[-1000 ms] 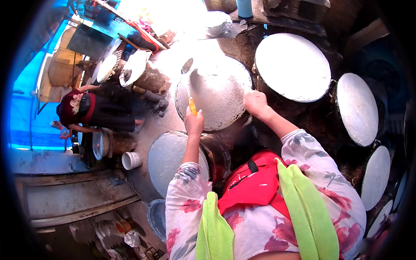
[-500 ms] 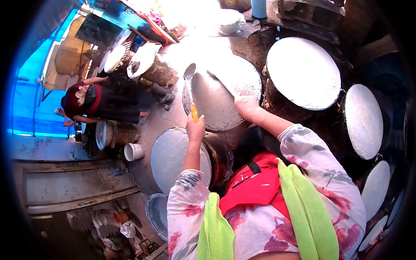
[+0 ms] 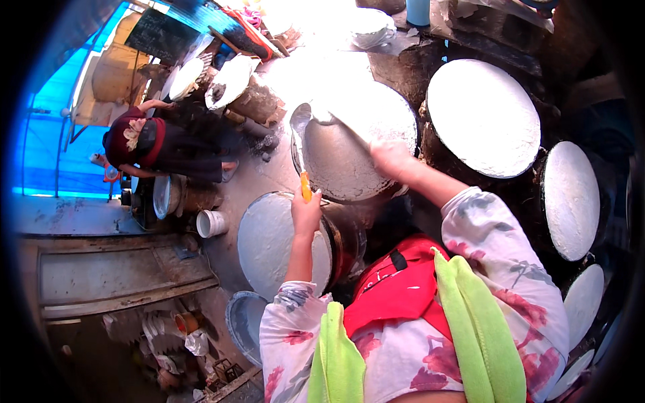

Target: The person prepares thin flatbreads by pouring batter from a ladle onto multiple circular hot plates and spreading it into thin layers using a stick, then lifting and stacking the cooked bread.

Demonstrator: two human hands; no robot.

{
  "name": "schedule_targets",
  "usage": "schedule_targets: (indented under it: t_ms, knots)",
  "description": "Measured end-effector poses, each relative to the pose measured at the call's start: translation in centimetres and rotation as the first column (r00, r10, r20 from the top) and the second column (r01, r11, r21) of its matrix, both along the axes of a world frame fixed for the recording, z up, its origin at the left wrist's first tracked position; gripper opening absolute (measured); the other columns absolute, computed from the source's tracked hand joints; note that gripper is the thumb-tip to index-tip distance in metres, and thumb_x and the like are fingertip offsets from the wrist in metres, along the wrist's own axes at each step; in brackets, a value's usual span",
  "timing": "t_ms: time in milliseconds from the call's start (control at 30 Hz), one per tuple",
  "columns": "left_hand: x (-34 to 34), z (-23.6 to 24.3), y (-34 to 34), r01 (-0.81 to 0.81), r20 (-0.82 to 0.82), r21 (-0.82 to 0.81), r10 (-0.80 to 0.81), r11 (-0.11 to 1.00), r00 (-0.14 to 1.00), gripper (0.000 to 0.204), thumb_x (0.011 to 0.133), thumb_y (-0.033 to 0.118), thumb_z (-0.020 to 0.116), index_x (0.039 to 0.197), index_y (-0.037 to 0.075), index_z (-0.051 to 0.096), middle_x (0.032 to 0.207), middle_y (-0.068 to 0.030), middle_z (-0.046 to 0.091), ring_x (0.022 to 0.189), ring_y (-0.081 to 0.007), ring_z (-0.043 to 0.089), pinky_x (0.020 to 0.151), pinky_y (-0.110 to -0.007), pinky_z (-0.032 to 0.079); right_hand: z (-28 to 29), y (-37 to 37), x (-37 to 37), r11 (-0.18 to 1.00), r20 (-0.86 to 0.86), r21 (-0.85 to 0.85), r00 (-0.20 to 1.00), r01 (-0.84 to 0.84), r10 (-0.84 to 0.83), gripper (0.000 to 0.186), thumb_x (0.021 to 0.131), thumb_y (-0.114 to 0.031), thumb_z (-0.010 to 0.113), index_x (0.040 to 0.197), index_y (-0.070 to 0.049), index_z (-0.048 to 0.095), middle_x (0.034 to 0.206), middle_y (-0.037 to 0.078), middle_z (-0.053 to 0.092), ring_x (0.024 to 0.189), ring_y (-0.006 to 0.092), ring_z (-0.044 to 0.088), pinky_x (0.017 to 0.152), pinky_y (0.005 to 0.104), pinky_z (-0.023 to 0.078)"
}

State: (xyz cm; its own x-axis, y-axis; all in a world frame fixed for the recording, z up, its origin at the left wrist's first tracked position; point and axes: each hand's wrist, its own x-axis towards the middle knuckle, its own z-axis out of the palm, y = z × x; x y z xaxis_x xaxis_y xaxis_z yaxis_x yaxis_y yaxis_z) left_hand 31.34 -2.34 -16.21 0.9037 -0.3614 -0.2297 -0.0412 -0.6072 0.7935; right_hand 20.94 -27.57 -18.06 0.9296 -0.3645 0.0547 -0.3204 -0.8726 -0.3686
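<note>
Right hand [image 3: 393, 160] moved inward, stick [image 3: 352, 130] jutting beyond its fingers [image 3: 380, 153].

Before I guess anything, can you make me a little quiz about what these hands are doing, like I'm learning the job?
1. True or false: the left hand holds an orange-handled tool.

2. Choose one. The hanging towel at the bottom of the view is:
a) dark blue
b) lime green
c) black

3. Fill in the blank: the long thin tool over the round, pale-coated surface is held in the ____.

Key:
1. True
2. b
3. right hand
</note>
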Motion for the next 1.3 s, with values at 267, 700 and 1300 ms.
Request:
schedule_targets:
  t_ms: [267, 700, 1300]
  knots:
    - [-2.0, 3.4, 0.1, -0.073, -0.144, -0.146, 0.051, 0.987, 0.988, 0.018, 0.087, 0.014, 0.063, 0.093, 0.001, 0.052, 0.062, -0.0011, 0.051, 0.043, -0.0088, 0.045, 0.039, -0.027, 0.035, -1.6, 1.2, 1.0, 0.973, -0.101, -0.181, 0.987, -0.143, 0.126, 0.034, 0.082, -0.005, 0.050, 0.110, 0.015, 0.053, 0.083, 0.021, 0.068, 0.073, 0.0288, 0.070, 0.063, 0.0377, 0.057]
    - [-4.8, 5.6, 3.2, -0.151, -0.333, -0.220, 0.071, 0.964, 0.940, 0.015, 0.091, 0.015, 0.058, 0.095, 0.005, 0.048, 0.065, -0.0013, 0.049, 0.042, -0.0097, 0.045, 0.037, -0.023, 0.037, 0.2, -0.5, 0.5, 0.940, -0.125, -0.131, 0.946, -0.314, 0.299, 0.029, 0.079, -0.004, 0.050, 0.104, 0.011, 0.052, 0.075, 0.018, 0.067, 0.065, 0.0293, 0.068, 0.059, 0.0385, 0.055]
    - [-8.0, 7.6, 5.5, -0.337, -0.489, -0.221, 0.195, 0.915, 0.850, 0.025, 0.093, 0.022, 0.058, 0.110, 0.006, 0.050, 0.065, -0.0023, 0.048, 0.042, -0.0106, 0.044, 0.038, -0.023, 0.038, -3.3, -10.6, 4.6, 0.964, -0.023, 0.247, 0.994, -0.100, 0.109, 0.016, 0.082, -0.010, 0.051, 0.085, 0.001, 0.063, 0.075, 0.019, 0.066, 0.073, 0.0314, 0.068, 0.062, 0.0429, 0.053]
